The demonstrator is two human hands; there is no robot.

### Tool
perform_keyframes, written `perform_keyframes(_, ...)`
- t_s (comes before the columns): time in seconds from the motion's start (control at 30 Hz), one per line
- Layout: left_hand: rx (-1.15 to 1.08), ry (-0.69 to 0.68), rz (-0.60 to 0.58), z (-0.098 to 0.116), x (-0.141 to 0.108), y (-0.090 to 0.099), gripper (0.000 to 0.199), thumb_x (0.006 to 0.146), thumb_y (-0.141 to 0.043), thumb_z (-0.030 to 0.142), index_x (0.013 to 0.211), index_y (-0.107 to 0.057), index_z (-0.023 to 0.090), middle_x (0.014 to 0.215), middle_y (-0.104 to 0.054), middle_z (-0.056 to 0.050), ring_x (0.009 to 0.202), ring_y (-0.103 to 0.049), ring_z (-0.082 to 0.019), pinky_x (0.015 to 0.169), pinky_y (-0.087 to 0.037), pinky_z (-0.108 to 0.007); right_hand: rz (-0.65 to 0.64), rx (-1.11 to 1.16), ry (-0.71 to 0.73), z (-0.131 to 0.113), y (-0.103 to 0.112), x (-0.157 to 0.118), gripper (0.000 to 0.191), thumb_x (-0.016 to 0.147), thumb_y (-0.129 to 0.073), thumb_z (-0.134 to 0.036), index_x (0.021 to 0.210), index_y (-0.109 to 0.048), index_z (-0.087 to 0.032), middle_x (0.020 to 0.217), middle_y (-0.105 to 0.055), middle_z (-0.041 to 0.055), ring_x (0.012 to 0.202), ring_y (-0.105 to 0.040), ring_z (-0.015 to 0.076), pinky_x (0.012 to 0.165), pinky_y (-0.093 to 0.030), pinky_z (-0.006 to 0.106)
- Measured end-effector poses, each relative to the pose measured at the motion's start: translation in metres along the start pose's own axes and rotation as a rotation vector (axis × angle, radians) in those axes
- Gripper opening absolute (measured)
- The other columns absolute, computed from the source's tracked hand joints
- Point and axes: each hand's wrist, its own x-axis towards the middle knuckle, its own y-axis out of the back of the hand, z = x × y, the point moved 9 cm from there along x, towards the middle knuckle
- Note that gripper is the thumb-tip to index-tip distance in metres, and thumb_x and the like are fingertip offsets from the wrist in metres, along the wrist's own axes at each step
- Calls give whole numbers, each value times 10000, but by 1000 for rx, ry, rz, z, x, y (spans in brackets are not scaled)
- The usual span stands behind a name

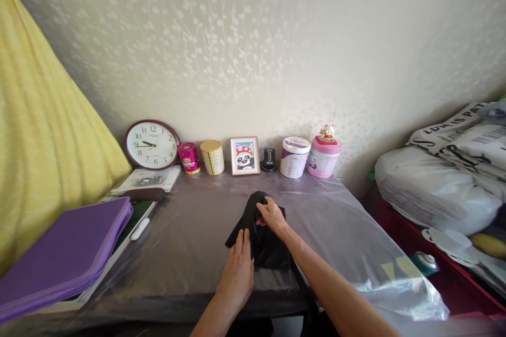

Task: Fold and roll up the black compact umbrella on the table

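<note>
A black cloth bag-like item (272,255) lies crumpled on the table in front of me, and what looks like a strap runs from it over the front edge. My left hand (237,266) rests on its near left part with the fingers stretched out. At the upper middle, my right hand (272,215) is closed on a fold of the fabric, its fingertips partly hidden in the cloth. Whether anything is inside the item cannot be seen.
Along the wall stand a round clock (152,145), a pink can (188,158), a yellow-lidded can (212,158), a framed panda picture (245,156), a small black object (269,160) and two tubs (294,158). Purple folders (67,247) lie left; white bags (435,187) are piled right.
</note>
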Motion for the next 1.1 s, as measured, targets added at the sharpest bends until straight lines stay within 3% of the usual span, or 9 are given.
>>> perform_keyframes(0.1,-14,14,23,-3,0,0,574,773,-294,113,1342,-236,67,1406,-310,-195,1286,-338,-266,992,-382,-422,-84,57,77,-4,-9,-5,448,842,-427,-257,1258,-325,-128,651,-619,-25,528,-603,113,495,-480,220)
perform_keyframes(0.27,-96,15,70,-5,-3,9,529,814,-276,166,1337,-225,105,1357,-364,-168,1259,-381,-233,1000,-376,-402,-206,-39,291,-20,-18,-20,332,747,-509,-190,1077,-470,-189,769,-672,-12,679,-608,116,670,-488,269)
perform_keyframes(0.37,-134,33,41,-7,-5,13,513,823,-287,206,1323,-239,102,1340,-376,-172,1275,-359,-223,1013,-358,-390,-267,-103,374,-24,-22,-28,366,695,-538,-132,1050,-494,-206,854,-680,-5,732,-593,118,742,-477,291)
perform_keyframes(0.6,-136,118,-78,-12,-9,12,619,762,-420,294,1303,-259,40,1349,-359,-224,1264,-369,-274,1016,-348,-398,-392,-200,345,-22,-27,-39,541,653,-577,-79,1158,-458,-232,1055,-641,33,906,-569,148,752,-474,309)
perform_keyframes(0.8,-142,167,-82,-21,-14,8,600,759,-419,259,1289,-275,15,1305,-421,-230,1220,-427,-267,999,-366,-386,-442,-413,447,-36,-33,-58,661,615,-733,-224,1223,-472,-231,1178,-550,73,1044,-526,199,889,-437,368)
perform_keyframes(0.93,-134,189,14,-26,-23,16,567,783,-421,289,1277,-279,50,1246,-476,-208,1151,-493,-264,940,-422,-400,-426,-522,539,-43,-36,-65,648,635,-738,-302,1227,-500,-188,1120,-575,90,1051,-515,212,936,-412,365)
perform_keyframes(1.1,-1,52,239,-6,-19,53,505,787,-471,293,1250,-354,131,1303,-409,-163,1208,-420,-281,979,-376,-463,-436,-588,687,-56,-41,-72,566,682,-694,-327,1202,-532,-173,1133,-607,84,1054,-508,225,927,-408,358)
